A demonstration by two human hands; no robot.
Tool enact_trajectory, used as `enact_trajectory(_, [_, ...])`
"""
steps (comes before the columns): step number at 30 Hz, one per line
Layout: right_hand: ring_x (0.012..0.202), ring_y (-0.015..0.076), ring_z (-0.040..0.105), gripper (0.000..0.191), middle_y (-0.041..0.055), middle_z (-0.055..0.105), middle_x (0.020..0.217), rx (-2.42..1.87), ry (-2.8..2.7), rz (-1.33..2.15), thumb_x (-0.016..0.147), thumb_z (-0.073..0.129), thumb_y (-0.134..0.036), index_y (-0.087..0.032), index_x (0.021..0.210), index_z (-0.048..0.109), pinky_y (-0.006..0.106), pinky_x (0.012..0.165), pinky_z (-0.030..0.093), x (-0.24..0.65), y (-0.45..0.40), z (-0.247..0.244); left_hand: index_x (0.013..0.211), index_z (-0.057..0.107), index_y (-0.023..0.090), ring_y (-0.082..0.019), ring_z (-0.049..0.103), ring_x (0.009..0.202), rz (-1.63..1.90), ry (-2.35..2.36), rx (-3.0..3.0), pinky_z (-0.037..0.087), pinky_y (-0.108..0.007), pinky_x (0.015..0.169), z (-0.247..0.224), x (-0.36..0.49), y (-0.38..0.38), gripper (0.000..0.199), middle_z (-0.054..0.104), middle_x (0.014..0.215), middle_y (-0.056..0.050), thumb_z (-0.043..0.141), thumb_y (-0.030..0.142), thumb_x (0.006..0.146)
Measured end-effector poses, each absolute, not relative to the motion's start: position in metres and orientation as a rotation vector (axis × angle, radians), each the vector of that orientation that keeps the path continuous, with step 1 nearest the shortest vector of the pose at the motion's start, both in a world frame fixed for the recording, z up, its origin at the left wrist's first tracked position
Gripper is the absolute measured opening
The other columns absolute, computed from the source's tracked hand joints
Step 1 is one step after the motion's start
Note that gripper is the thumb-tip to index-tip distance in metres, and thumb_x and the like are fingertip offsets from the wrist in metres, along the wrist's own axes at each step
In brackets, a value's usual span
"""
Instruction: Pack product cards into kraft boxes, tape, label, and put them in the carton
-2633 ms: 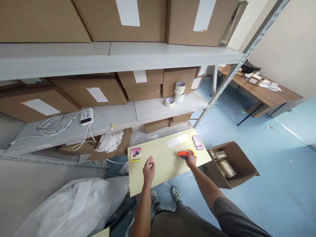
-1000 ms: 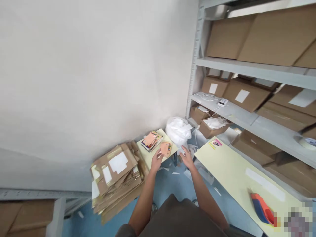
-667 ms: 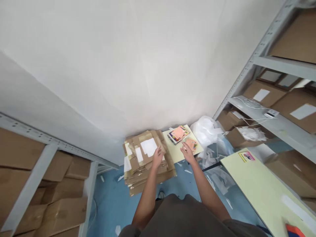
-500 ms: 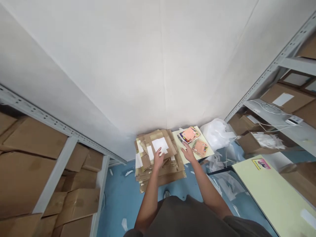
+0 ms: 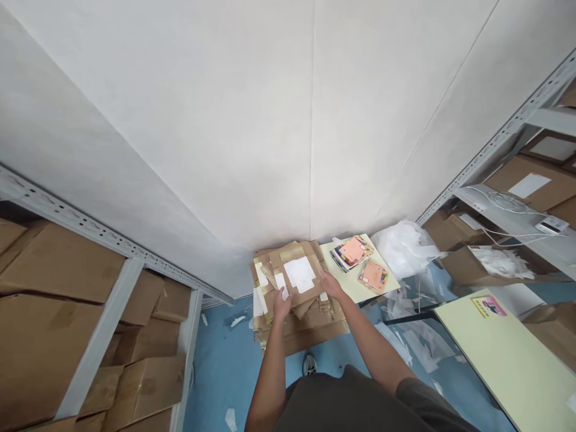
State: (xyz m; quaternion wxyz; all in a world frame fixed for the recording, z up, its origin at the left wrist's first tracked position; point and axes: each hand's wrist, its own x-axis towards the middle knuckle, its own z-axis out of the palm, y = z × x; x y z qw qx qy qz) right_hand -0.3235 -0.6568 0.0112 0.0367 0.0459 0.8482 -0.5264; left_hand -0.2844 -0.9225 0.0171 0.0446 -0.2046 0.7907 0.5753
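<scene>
Left grip (image 5: 282, 305), half-curled at near edge of flattened carton (image 5: 300, 271) | right grip (image 5: 330, 284), half-curled at its right edge | cannot tell if either clasps | carton between grips, atop cardboard pile (image 5: 315, 336) | pink-topped booklets (image 5: 354, 249) on desk (image 5: 348, 284), right of right grip

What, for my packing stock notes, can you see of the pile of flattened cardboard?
The pile of flattened cardboard is brown, layered and ragged-edged, with white patches and yellowish, tape-like strips. It lies flat by the wall, left of a pale yellow table in the picture. The left hand is at the top sheet's near left corner, the right hand at its right edge; whether they grip it is unclear.
</scene>
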Motion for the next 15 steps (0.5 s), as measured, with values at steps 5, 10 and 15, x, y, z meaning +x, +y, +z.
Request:
enact_trajectory(5, [0.150, 0.0375, 0.046, 0.061, 0.0128, 0.061, 0.152, 0.115, 2.583, -1.608, 0.078, 0.079, -0.051, -0.023, 0.132, 0.074, 0.058, 0.125, 0.036, -0.317, -0.657, 0.005, 0.118, 0.070, 0.022, -0.039, 0.047, 0.148, 1.646, 2.628, -0.572, 0.033, -0.057, 0.125, 0.024, -0.283, -0.917, 0.047, 0.064, 0.145, -0.018, 0.079, 0.039, 0.075])
enact_trajectory(10, [0.155, 0.0320, 0.041, 0.063, 0.0116, 0.053, 0.160, 0.274, 2.664, -1.624, 0.083, 0.071, -0.042, -0.021, 0.142, 0.067, 0.054, 0.128, 0.032, -0.304, -0.614, 0.018, 0.127, 0.068, 0.024, -0.032, 0.045, 0.150, 1.722, 2.663, -0.289, 0.032, -0.052, 0.127, 0.038, -0.310, -0.874, 0.045, 0.059, 0.151, -0.014, 0.068, 0.040, 0.086])
enact_trajectory(15, [0.154, 0.0293, 0.042, 0.061, 0.0094, 0.050, 0.163, 0.502, 2.790, -1.646, 0.086, 0.066, -0.041, -0.024, 0.145, 0.064, 0.052, 0.128, 0.033, -0.296, -0.520, 0.037, 0.136, 0.064, 0.024, -0.030, 0.046, 0.149, 1.796, 2.532, 0.034, 0.038, -0.049, 0.123, 0.053, -0.348, -0.776, 0.047, 0.056, 0.154, -0.013, 0.064, 0.040, 0.091])
